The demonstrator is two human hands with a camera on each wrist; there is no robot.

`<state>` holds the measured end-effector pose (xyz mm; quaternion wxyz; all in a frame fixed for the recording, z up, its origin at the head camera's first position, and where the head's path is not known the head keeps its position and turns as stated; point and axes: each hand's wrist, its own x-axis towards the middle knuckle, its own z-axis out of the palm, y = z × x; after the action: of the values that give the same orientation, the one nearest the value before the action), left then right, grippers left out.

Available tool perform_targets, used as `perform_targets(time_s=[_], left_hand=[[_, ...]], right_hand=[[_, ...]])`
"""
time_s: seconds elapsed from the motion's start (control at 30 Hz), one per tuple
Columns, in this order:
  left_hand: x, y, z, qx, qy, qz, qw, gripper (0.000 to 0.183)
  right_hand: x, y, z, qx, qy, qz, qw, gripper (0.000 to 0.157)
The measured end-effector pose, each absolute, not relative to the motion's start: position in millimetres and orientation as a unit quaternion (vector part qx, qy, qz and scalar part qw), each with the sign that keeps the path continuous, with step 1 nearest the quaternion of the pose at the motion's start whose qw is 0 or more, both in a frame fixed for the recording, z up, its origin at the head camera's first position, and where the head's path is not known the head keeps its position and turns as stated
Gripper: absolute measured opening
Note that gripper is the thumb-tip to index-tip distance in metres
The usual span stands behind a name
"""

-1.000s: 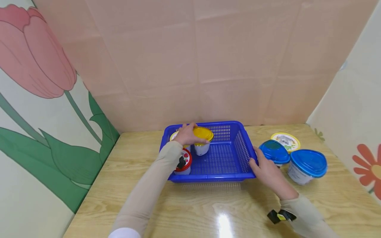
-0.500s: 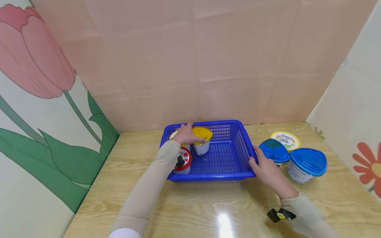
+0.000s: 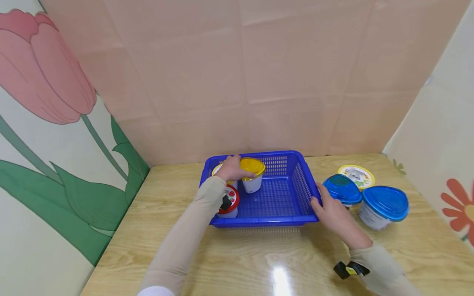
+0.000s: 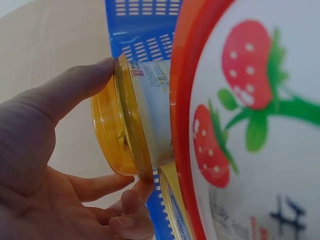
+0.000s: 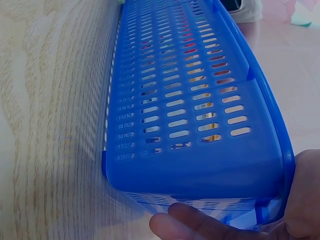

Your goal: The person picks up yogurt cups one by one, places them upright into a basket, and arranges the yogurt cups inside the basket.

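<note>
Inside a blue plastic basket (image 3: 272,222) on the table, a white tub with a clear yellow lid (image 3: 253,165) stands upright. My left hand (image 3: 231,168) holds this tub by its lid; the left wrist view shows the thumb on one side of the lid (image 4: 107,135) and fingers on the other. Close by in the basket are a red-lidded tub with strawberries (image 3: 232,199) and a tub with a yellow-rimmed printed lid (image 3: 216,169), partly hidden by the hand. My right hand (image 3: 335,213) grips the basket's right rim, its thumb and fingers around the edge (image 5: 287,165).
To the right of the basket stand two blue-lidded tubs (image 3: 385,202) (image 3: 341,188) and a tub with a yellow-rimmed picture lid (image 3: 356,176). A paper-covered wall (image 3: 240,82) rises behind the wooden table (image 3: 237,263). Painted side walls (image 3: 444,135) bound both sides.
</note>
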<state>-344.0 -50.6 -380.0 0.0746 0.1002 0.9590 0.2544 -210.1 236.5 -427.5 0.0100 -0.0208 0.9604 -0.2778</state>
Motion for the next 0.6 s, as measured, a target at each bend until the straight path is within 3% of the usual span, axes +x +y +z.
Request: perform_targets(time_s=[0.6], left_hand=[[-346.2,-50.8,-381.8,0.096,0.963,0.240,0.075,0.089]], right_hand=[[-208.4,236.7,-426.9,-0.023,0.959,-0.281,0.004,0.065]])
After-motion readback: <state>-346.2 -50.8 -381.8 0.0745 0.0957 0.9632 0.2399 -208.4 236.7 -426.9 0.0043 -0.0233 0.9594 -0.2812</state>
